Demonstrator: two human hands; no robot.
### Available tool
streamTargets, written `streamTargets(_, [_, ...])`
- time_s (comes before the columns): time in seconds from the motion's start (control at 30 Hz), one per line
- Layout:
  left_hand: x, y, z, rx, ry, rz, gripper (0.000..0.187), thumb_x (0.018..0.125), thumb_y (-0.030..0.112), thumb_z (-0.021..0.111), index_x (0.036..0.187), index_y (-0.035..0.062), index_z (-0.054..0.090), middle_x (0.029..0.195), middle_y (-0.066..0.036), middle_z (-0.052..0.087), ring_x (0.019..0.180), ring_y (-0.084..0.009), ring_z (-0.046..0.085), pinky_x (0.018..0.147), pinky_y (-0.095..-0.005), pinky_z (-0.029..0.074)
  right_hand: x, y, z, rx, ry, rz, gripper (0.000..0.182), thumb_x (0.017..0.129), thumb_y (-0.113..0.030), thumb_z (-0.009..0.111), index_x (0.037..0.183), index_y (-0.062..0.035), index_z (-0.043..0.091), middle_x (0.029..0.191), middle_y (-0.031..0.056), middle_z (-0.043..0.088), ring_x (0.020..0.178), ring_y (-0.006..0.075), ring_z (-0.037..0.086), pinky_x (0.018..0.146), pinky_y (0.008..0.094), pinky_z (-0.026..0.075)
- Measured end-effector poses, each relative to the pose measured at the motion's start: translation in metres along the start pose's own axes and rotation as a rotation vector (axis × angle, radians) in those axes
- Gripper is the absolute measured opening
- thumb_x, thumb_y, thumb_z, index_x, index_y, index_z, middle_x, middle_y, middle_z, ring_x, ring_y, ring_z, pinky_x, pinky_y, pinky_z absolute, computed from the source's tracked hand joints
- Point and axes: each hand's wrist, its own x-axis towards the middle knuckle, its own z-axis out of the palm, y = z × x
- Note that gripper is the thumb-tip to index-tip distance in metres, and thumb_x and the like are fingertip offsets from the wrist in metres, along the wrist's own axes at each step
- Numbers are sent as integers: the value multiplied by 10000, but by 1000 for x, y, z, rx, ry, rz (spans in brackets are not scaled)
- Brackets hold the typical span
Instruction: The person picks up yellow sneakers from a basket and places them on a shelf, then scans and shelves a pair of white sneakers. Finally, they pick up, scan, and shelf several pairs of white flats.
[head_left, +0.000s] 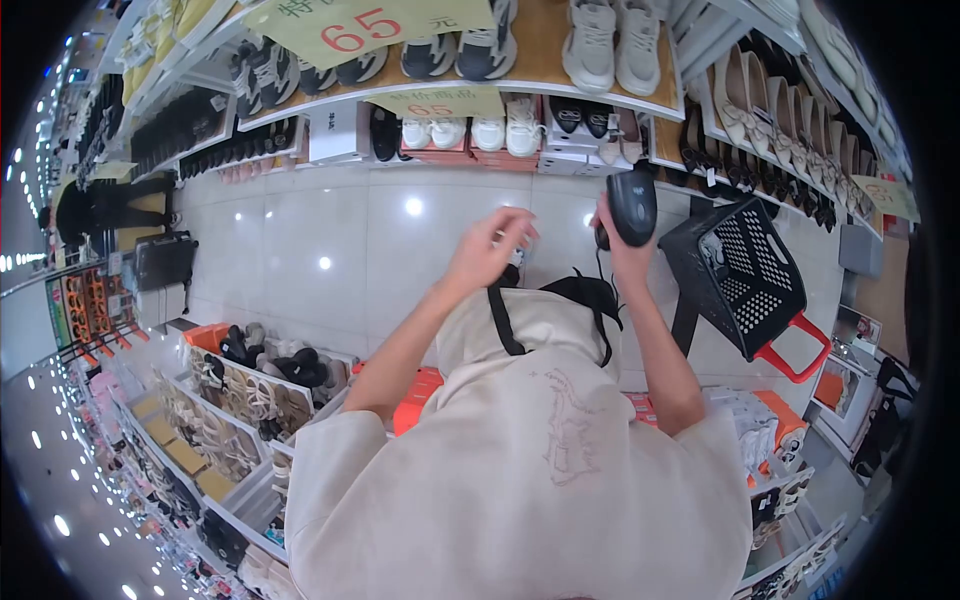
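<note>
My right hand (630, 255) is wrapped round a dark handheld scanner (632, 208), with a thin cable hanging below it. To its left, over the tiled floor, my left hand (495, 245) is raised with loosely bent fingers and a gap at the thumb; nothing shows in it. Black straps (505, 320) hang at the front of my light shirt (530, 450). Right of the scanner stands a black perforated basket (735, 270) with a red handle (800, 350).
A shoe shelf (545, 85) with price signs (370, 32) runs across the front, with more shoes (790, 125) at the right. Shoe bins (215, 430) are at the lower left. A person (110, 215) in dark clothing is at the far left, near a dark suitcase (163, 262).
</note>
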Motion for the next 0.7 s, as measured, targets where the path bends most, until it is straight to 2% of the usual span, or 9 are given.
streamTargets(0.03, [10,-25,-21,-151,29,-175,281,1057,227,518,1184,2,628,1034,-110,728,826,-157,708,721,-319,561,16,9,19,9,38,13,240,926,-141,739,1115,-3,686,841,9,667,760,93,618,707,243,470])
streamTargets(0.07, [20,-51,-42,-174,74,-206,305,1062,242,507,1227,2,596,1055,-113,721,830,-172,711,723,-320,563,29,19,38,19,80,31,296,936,-172,735,1178,-9,682,860,14,669,770,101,632,730,249,483])
streamTargets(0.17, [63,-107,-96,-220,190,-279,363,1055,243,511,1327,2,512,1046,-106,726,794,-170,701,692,-296,553,76,50,91,126,140,95,288,929,-230,751,1120,-19,705,875,27,700,762,98,645,730,260,514])
streamTargets(0.23, [97,-130,-129,-179,214,-287,540,1042,330,552,1412,-30,393,1152,-162,694,851,-216,723,734,-339,577,106,69,116,38,120,151,318,922,-272,760,1107,-17,718,891,43,727,744,101,654,708,258,512])
streamTargets(0.27, [112,-132,-144,-180,201,-292,540,1042,330,552,1412,-30,393,1152,-162,694,851,-216,723,734,-339,577,120,76,129,28,110,171,336,918,-292,762,1106,-16,722,902,47,737,743,102,660,694,258,511])
streamTargets(0.33, [150,-120,-170,-203,209,-417,716,1020,388,585,1490,-46,263,1221,-205,666,899,-247,730,768,-370,589,144,79,153,5,117,158,357,909,-331,764,1085,-22,732,927,46,746,743,100,667,672,258,507])
streamTargets(0.53, [219,-111,-204,-248,339,-465,981,985,489,608,1559,-24,-2,1248,-246,643,969,-304,724,862,-413,590,192,90,193,-49,77,127,443,841,-382,810,1034,6,718,870,90,742,739,145,716,676,312,535])
streamTargets(0.6, [229,-107,-204,-227,318,-505,914,991,538,563,1551,12,67,1269,-243,633,1012,-312,712,876,-422,586,197,76,204,-33,77,184,451,839,-391,809,1033,5,715,876,94,741,726,144,714,668,311,537])
streamTargets(0.7, [233,-109,-201,-400,206,-477,634,1050,517,429,1467,85,225,1292,-233,622,1094,-324,679,903,-439,579,203,79,222,57,131,179,437,849,-373,802,1035,11,708,862,95,732,680,151,701,642,312,531])
